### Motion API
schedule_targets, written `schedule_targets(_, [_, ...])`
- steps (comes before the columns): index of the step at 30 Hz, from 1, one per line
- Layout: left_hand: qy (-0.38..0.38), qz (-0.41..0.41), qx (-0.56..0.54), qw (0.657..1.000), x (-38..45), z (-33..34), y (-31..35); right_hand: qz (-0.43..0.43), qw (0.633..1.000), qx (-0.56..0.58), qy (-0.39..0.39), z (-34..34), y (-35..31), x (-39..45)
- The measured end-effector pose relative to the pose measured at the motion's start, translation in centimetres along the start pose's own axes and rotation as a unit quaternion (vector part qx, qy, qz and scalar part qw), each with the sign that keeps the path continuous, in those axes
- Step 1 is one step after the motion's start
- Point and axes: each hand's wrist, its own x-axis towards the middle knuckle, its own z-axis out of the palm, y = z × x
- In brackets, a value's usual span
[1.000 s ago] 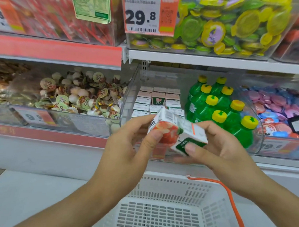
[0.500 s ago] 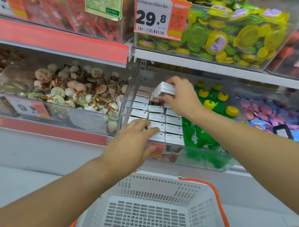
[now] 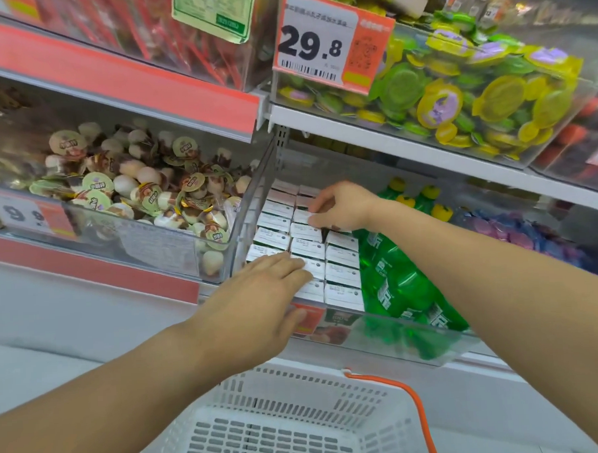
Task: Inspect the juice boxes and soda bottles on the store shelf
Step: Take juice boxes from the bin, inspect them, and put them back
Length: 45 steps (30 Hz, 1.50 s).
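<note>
Shelf bin (image 3: 391, 338): white-topped juice boxes (image 3: 342, 269) under flat left hand (image 3: 259, 296), right hand (image 3: 344, 207) fingertips.

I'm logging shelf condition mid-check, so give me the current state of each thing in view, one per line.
juice boxes: packed upright in rows in the clear bin
green soda bottles: capped, lying beside the boxes in the same bin
left hand: fingers straight, resting flat on the front boxes
right hand: fingers curled down onto a box in a back row
white basket: below the shelf, nothing visible inside
price tag: reads 29.8
</note>
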Motion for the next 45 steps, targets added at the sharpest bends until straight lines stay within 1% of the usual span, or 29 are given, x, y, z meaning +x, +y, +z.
schedule_targets(4, [0.007, 0.001, -0.007, 1.000, 0.0, 0.1, -0.2, 0.003, 1.000, -0.007, -0.023, -0.8, 0.0, 1.0])
schedule_targets(8, [0.010, 0.000, -0.012, 1.000, 0.0, 0.3, -0.3, -0.011, 1.000, 0.001, 0.012, -1.2, 0.6, 2.5])
schedule_targets(13, [0.014, 0.003, -0.015, 1.000, -0.1, 0.4, -0.5, -0.031, 0.997, -0.052, -0.043, -1.1, 1.1, 4.2])
schedule_targets(15, [0.019, 0.006, -0.016, 1.000, -0.1, 0.5, -0.6, -0.039, 0.996, -0.057, -0.050, -1.2, 1.3, 4.5])
schedule_targets(19, [0.018, 0.003, -0.017, 1.000, -0.1, 0.5, -0.6, -0.052, 0.997, -0.047, -0.044, -1.4, 1.8, 4.6])
schedule_targets(24, [0.024, 0.003, -0.026, 0.999, -0.2, 0.2, -0.4, -0.049, 0.993, -0.098, -0.040, -1.2, 1.2, 4.7])
schedule_targets(29, [0.027, 0.005, -0.027, 0.999, -0.2, 0.2, -0.5, -0.038, 0.993, -0.110, -0.015, -0.7, 0.4, 4.1])
schedule_targets(34, [0.017, 0.000, -0.032, 0.999, -0.3, 0.2, -0.4, -0.064, 0.993, -0.087, 0.052, -1.8, -0.3, 0.6])
schedule_targets(35, [0.014, -0.006, -0.043, 0.999, -0.4, 0.0, -0.3, -0.075, 0.990, -0.092, 0.075, -2.0, -0.5, -0.4])
schedule_targets(37, [0.016, -0.036, -0.100, 0.994, -0.4, -0.6, 0.0, -0.110, 0.979, -0.090, 0.144, -2.1, -0.6, -2.8])
schedule_targets(39, [0.047, -0.086, -0.176, 0.980, -0.3, -1.5, 0.4, -0.151, 0.964, -0.049, 0.214, -2.1, -0.6, -6.1])
schedule_targets(41, [0.111, -0.117, -0.223, 0.962, -0.4, -2.1, 0.8, -0.179, 0.948, 0.017, 0.261, -1.6, -0.4, -9.7])
schedule_targets(43, [0.167, -0.128, -0.254, 0.944, -0.5, -2.4, 1.4, -0.183, 0.939, 0.068, 0.282, -0.9, -0.1, -13.2])
schedule_targets(45, [0.183, -0.122, -0.281, 0.934, -0.6, -2.8, 2.4, -0.176, 0.936, 0.118, 0.281, -0.2, 0.2, -16.2])
